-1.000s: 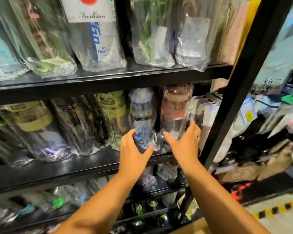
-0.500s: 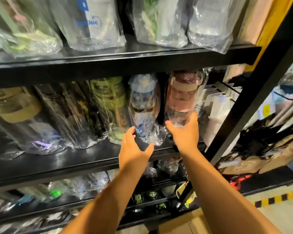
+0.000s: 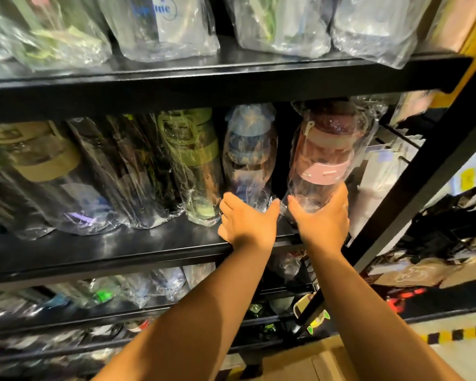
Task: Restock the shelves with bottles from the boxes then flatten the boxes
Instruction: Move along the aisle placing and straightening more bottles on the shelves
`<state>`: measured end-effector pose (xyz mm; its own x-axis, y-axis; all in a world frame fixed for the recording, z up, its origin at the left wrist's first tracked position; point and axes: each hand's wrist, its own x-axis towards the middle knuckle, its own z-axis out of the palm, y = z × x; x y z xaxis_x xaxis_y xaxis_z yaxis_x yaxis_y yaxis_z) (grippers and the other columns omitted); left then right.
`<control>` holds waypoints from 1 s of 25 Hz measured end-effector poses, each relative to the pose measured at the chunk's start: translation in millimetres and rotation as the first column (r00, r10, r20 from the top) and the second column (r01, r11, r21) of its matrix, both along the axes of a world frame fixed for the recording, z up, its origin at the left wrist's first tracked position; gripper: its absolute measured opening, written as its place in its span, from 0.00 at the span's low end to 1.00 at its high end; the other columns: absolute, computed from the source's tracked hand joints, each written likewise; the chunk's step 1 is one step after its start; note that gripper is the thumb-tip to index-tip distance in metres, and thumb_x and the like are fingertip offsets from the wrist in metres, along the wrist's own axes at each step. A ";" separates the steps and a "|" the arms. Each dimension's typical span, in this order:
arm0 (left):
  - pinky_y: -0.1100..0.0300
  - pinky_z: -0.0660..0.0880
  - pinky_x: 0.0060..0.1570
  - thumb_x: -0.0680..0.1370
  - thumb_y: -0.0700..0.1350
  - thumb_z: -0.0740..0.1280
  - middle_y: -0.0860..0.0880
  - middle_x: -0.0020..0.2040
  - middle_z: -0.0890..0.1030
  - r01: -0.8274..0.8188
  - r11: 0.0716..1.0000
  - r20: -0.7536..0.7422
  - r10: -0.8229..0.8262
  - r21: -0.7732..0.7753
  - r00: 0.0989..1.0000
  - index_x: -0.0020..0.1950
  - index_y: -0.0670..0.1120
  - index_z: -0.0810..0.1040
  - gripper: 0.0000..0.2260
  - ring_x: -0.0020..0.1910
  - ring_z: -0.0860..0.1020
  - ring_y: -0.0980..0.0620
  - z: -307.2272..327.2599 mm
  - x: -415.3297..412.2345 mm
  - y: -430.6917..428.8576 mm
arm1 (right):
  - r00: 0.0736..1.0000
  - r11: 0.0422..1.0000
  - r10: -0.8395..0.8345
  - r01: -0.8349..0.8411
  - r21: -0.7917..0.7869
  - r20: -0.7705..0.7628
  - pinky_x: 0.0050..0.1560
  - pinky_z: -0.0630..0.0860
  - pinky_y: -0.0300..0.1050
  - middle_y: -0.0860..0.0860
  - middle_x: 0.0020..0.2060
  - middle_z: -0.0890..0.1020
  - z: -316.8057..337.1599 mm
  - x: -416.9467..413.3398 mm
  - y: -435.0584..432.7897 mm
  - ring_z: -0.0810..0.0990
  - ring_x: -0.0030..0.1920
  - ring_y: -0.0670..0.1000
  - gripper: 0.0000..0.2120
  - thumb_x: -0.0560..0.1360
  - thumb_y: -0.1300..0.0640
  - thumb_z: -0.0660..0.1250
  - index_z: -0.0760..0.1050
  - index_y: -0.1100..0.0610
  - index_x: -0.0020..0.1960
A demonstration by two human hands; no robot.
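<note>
Seating the wrapped pink-lidded bottle (image 3: 324, 155) at the middle shelf's (image 3: 121, 243) right end: your right grip (image 3: 323, 218) cups its base, likely to steady the tilt. Left grip (image 3: 248, 220), fingers spread and holding nothing, braces the neighbouring blue-capped bottle (image 3: 248, 155), probably against tipping.

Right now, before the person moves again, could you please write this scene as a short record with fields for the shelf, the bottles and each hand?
place: middle level of a black shelf
row: wrapped bottles standing side by side
left hand: at the base of the blue-capped bottle; grip unclear
right hand: fingers and thumb curled round the base of the pink-banded bottle
neighbour: green-capped bottle, left of the blue-capped one
</note>
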<state>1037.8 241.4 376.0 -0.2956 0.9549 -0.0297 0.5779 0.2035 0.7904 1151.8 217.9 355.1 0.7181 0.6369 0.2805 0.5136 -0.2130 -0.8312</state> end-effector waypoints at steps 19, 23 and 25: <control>0.46 0.64 0.65 0.70 0.66 0.73 0.51 0.66 0.76 0.019 0.998 -0.010 -0.018 0.065 1.000 0.68 0.48 0.68 0.34 0.65 0.74 0.44 -20.5 -15.1 5.2 | 0.999 1.000 -0.021 0.022 -0.012 0.044 0.67 0.69 0.59 0.55 0.69 0.72 -3.3 -0.1 5.7 0.71 0.69 0.58 0.49 0.65 0.34 0.72 0.54 0.52 0.77; 0.46 0.62 0.65 0.69 0.67 0.72 0.52 0.66 0.77 0.061 0.996 -0.046 -0.058 0.061 0.997 0.70 0.52 0.67 0.35 0.65 0.74 0.45 -20.4 -24.4 4.9 | 0.999 0.999 0.015 -0.013 -0.042 0.047 0.67 0.68 0.60 0.57 0.69 0.72 -3.8 -1.2 5.3 0.71 0.69 0.59 0.50 0.66 0.34 0.72 0.53 0.53 0.77; 0.46 0.63 0.64 0.71 0.66 0.71 0.51 0.66 0.76 0.082 0.994 -0.081 -0.076 0.071 0.994 0.69 0.51 0.67 0.33 0.65 0.74 0.44 -18.6 -23.9 1.9 | 0.999 0.997 0.053 -0.052 -0.064 0.014 0.68 0.68 0.59 0.56 0.71 0.71 -2.6 0.5 4.1 0.69 0.70 0.59 0.51 0.66 0.33 0.72 0.51 0.52 0.78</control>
